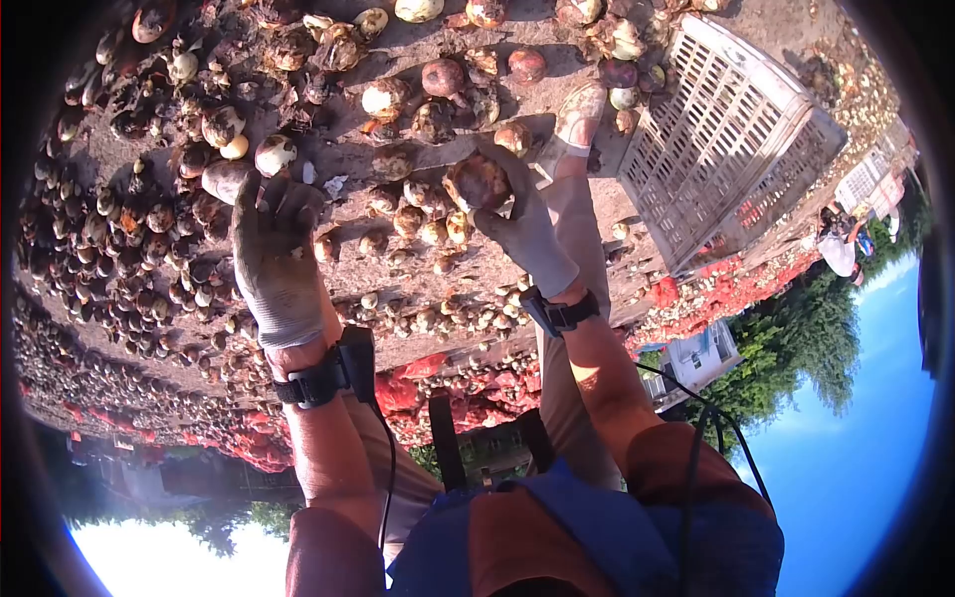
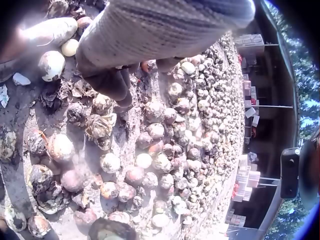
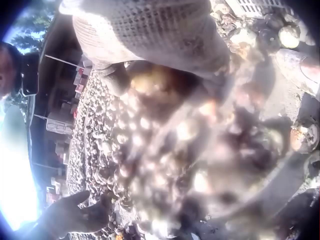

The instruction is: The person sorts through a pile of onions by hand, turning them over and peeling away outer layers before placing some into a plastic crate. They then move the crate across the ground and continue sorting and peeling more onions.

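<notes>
My right hand (image 1: pixel 532 237), in a pale work glove, grips a large brown-skinned onion (image 1: pixel 476 185) between thumb and fingers, above the ground. The same onion (image 3: pixel 157 82) shows under the palm in the right wrist view, partly shaded and blurred. My left hand (image 1: pixel 274 264), gloved too and soiled at the fingers, hangs with loosely bent fingers and nothing in them. Near its fingertips lie a pale onion (image 1: pixel 276 154) and a shoe tip (image 1: pixel 225 181). In the left wrist view the left glove (image 2: pixel 155 37) covers the top of the frame.
Onions (image 1: pixel 149 249) lie thickly over the ground on the left, with loose dry skins among them. A slatted plastic crate (image 1: pixel 711 129) stands at the right beside my other shoe (image 1: pixel 580 114). Red mesh sacks (image 1: pixel 428 383) lie behind me, and a person (image 1: pixel 841 249) is at the far right.
</notes>
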Available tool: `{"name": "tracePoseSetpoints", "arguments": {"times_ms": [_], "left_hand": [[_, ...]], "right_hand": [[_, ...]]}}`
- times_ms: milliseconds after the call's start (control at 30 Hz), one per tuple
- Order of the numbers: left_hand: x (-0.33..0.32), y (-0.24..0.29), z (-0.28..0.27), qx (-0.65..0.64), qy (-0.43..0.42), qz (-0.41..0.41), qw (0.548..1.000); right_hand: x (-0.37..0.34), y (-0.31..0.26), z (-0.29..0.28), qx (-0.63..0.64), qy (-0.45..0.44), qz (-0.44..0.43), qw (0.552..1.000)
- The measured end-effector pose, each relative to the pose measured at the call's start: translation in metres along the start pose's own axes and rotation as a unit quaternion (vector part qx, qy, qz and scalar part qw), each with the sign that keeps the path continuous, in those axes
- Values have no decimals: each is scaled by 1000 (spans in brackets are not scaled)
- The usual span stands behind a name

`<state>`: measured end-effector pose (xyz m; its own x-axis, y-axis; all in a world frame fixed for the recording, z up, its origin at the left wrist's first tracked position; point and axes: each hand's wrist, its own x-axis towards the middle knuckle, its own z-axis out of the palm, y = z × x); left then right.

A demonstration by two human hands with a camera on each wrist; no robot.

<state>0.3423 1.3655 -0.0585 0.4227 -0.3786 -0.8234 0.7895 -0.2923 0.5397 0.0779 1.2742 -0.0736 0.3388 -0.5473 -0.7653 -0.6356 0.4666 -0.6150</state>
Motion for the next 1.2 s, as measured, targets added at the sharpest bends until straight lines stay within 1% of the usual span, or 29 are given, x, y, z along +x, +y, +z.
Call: {"name": "tracePoseSetpoints", "arguments": {"times_ms": [33, 67, 100, 133, 167, 233, 300, 333, 367, 400, 467, 500, 533, 567, 600, 633, 667, 700, 733, 767, 833, 867, 900, 967, 1000, 1033, 1100, 1167, 1200], "left_hand": [[0, 1, 2, 16, -2, 0, 1000], [-1, 2, 6, 31, -3, -1, 1000], [-3, 2, 9, 47, -3, -2, 999], [-4, 1, 11, 56, -5, 1, 998], [-4, 0, 12, 66, -8, 5, 998], [-1, 0, 12, 79, -23, 1, 997], [-5, 5, 11, 86, -36, -19, 995], [-3, 3, 7, 72, -34, -27, 996], [-1, 0, 2, 58, -32, -36, 997], [0, -2, 3, 35, -33, -32, 998], [0, 1, 9, 13, -35, -35, 999], [-4, 7, 15, 16, -36, -41, 998], [-7, 13, 20, 19, -36, -44, 998], [-5, 12, 18, -83, -16, -77, 993], [-3, 12, 19, -13, -34, -70, 997], [0, 2, 8, -140, -20, -103, 985], [-3, 8, 24, -45, 22, -122, 991], [-4, 11, 29, -70, 25, -140, 987], [-5, 6, 31, -86, 3, -128, 988], [-5, 1, 31, -103, -20, -125, 987], [-5, 6, 38, -117, -28, -132, 984], [-5, 9, 40, -117, -34, -110, 987], [-8, 18, 45, -124, -32, -103, 986], [-8, 23, 42, -155, -39, -104, 982], [-7, 29, 41, -160, -33, -116, 980], [-8, 35, 41, -170, -29, -105, 979], [-13, 49, 40, -214, -45, -99, 971], [-16, 56, 34, -223, -43, -92, 969], [-18, 59, 30, -226, -42, -89, 969]], "right_hand": [[-12, 19, 22, -124, -18, -48, 991], [-23, 35, 43, -185, -72, -38, 979], [-45, 65, 66, -282, -150, 70, 945], [-52, 54, 70, -313, -285, 100, 901], [-81, 114, 95, -358, -360, 103, 856], [-99, 103, 102, -329, -372, 176, 850], [-95, 108, 101, -186, -364, 316, 856], [-96, 109, 99, -158, -284, 297, 898], [-104, 152, 107, -123, -250, 285, 917], [-103, 176, 105, -103, -232, 308, 917], [-79, 149, 80, -68, -212, 351, 910], [-82, 186, 82, -83, -173, 314, 930], [-72, 181, 81, -102, -134, 275, 946], [-60, 173, 67, -115, -79, 359, 923], [-52, 164, 63, -111, -46, 363, 924], [-43, 153, 59, -101, -15, 351, 931], [-33, 144, 52, -136, -32, 306, 942], [-23, 153, 49, -113, -32, 267, 957], [-14, 165, 46, -88, -34, 227, 969], [-2, 174, 47, -107, -29, 178, 978], [27, 132, 41, -182, 12, 60, 981], [47, 136, 42, -77, 6, 134, 988], [60, 76, 40, -24, 17, 143, 989], [90, -10, 39, -69, -14, 146, 987], [105, -27, 41, -109, -25, 97, 989], [119, -45, 45, -130, -33, 6, 991], [151, -73, 62, -238, -16, -92, 967], [182, -148, 90, -431, -61, -88, 896], [199, -168, 108, -455, -41, -155, 876]]}}
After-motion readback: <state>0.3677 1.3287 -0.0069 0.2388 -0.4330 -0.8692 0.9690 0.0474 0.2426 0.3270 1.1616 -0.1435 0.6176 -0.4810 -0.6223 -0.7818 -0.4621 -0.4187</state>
